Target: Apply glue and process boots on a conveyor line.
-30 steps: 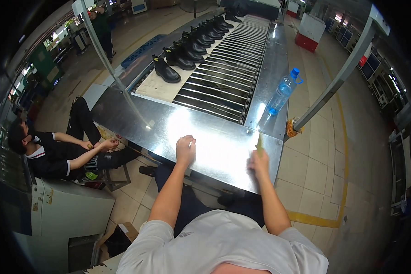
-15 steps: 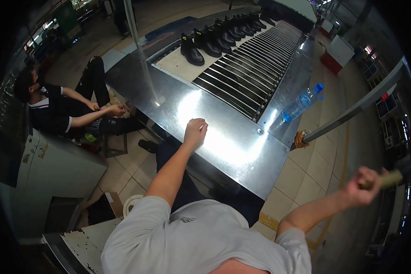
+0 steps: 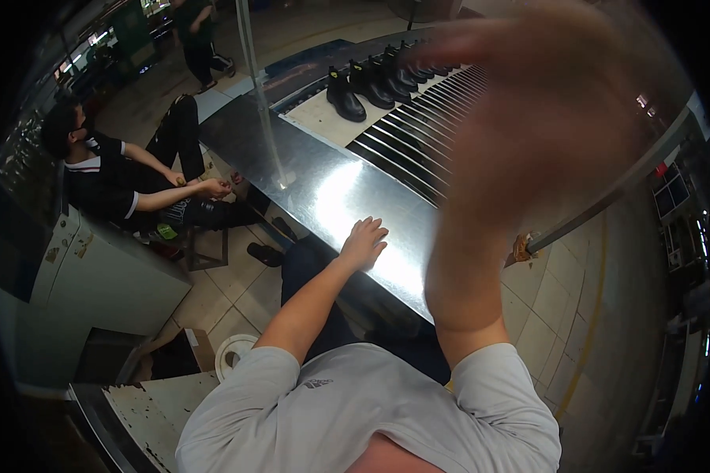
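Observation:
My left hand [image 3: 364,243] lies palm down on the shiny metal table [image 3: 304,162], its fingers spread and nothing in them. Close to the camera, my right hand [image 3: 548,110] is raised high and smeared by motion. Its fingers cannot be made out clearly, nor can anything it might hold. Behind it, part of the roller conveyor [image 3: 398,146] and the table's right side are hidden. Black ankle boots [image 3: 345,96] stand in a row on the pale strip beside the rollers, away from both hands.
At left a person in black [image 3: 106,177] sits beside a grey cabinet [image 3: 122,272]. Farther back another person [image 3: 196,39] is on foot. A slanted metal post [image 3: 580,217] rises at right. An open cardboard box [image 3: 199,347] and a white ring-shaped object [image 3: 230,355] are at lower left.
My right hand has swung from far right, where it gripped a greenish-brown stick-like thing, up in front of the camera. My left hand's fingers have spread. A walking person has come into view.

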`<state>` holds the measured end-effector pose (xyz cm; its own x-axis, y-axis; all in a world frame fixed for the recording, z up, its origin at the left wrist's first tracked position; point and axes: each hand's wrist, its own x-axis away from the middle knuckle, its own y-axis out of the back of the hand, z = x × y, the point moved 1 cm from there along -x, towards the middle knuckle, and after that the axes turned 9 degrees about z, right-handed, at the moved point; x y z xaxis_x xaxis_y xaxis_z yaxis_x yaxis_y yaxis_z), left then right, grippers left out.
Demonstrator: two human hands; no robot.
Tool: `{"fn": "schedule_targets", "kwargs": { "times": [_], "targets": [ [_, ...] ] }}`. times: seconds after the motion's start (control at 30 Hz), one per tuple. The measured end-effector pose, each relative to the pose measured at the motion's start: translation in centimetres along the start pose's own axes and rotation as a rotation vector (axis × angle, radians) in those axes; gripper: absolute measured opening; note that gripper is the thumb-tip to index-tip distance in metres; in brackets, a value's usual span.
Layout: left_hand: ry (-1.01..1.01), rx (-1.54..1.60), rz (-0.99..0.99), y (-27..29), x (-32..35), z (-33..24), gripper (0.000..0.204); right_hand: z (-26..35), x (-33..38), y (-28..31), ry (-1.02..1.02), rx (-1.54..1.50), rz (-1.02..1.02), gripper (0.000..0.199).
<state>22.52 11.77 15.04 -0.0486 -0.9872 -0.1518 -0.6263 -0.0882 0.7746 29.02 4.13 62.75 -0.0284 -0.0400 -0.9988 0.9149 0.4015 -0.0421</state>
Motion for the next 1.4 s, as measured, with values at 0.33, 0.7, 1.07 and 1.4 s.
{"fn": "schedule_targets", "kwargs": {
  "times": [0.33,0.7,1.07,1.4],
  "targets": [
    [0.075,-0.166,0.079,0.8,3.0,1.0,0.053,-2.0,9.0,-3.2,-0.501,-0.212,0.454,0.022],
    [-0.001,-0.123,-0.128,-0.1,2.7,0.6,0.042,-3.1,44.7,19.8,-1.227,0.392,0.566,0.022],
    [-0.048,-0.029,-0.105,0.0,-0.7,-3.1,0.079,-3.0,44.3,18.8,-0.967,0.594,0.899,0.032],
    [-0.119,0.193,-0.243,0.0,-1.6,-2.2,0.047,-2.6,44.8,18.1,-1.383,0.074,0.378,0.043]
  ]
}}
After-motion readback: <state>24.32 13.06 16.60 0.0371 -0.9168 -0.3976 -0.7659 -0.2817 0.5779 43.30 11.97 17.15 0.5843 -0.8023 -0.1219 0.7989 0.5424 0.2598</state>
